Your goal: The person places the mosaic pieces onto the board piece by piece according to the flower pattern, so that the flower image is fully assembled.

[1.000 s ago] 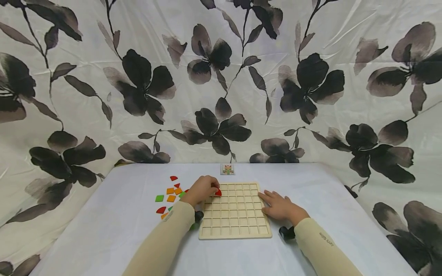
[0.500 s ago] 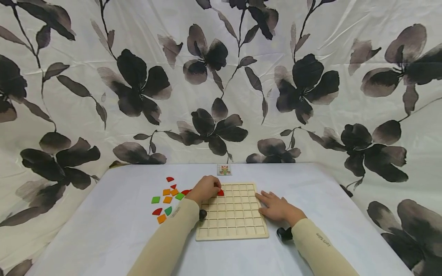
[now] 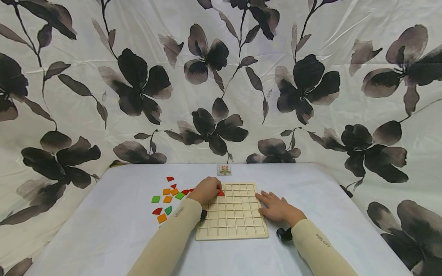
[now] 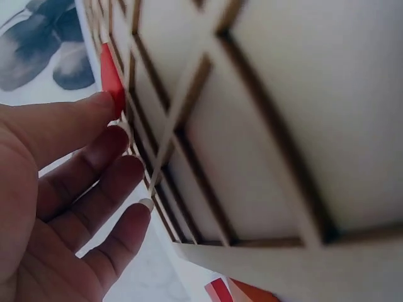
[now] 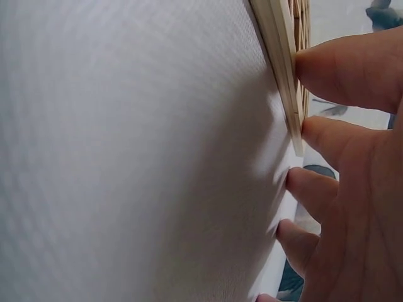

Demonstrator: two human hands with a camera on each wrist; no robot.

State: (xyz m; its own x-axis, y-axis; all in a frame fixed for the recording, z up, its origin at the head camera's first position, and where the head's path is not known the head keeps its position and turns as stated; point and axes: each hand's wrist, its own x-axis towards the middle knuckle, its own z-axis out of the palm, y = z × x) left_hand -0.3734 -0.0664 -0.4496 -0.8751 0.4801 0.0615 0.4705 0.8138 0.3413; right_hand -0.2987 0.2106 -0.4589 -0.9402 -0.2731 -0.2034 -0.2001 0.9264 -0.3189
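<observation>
A square wooden grid board (image 3: 232,221) lies on the white table, its thin ribs dividing it into many small cells. Over its far left part is my left hand (image 3: 206,189), pinching a red quarter-circle piece (image 3: 221,193) between thumb and fingers. The left wrist view shows that red piece (image 4: 112,82) edge-on at the grid, under the thumb tip. My right hand (image 3: 277,207) rests at the board's right edge with fingers spread. In the right wrist view, the thumb and a finger touch the board's side (image 5: 286,75).
Left of the board lie loose pieces: orange squares (image 3: 167,199), green squares (image 3: 155,199), a green quarter-circle (image 3: 168,210) and several red ones (image 3: 157,211). A small patterned card (image 3: 224,169) lies at the table's far edge. A floral cloth (image 3: 221,76) hangs behind.
The view has shifted slightly. My left hand stays at the same far left cells with the red piece, its fingers settling a little lower. The right hand keeps its place on the board's edge.
</observation>
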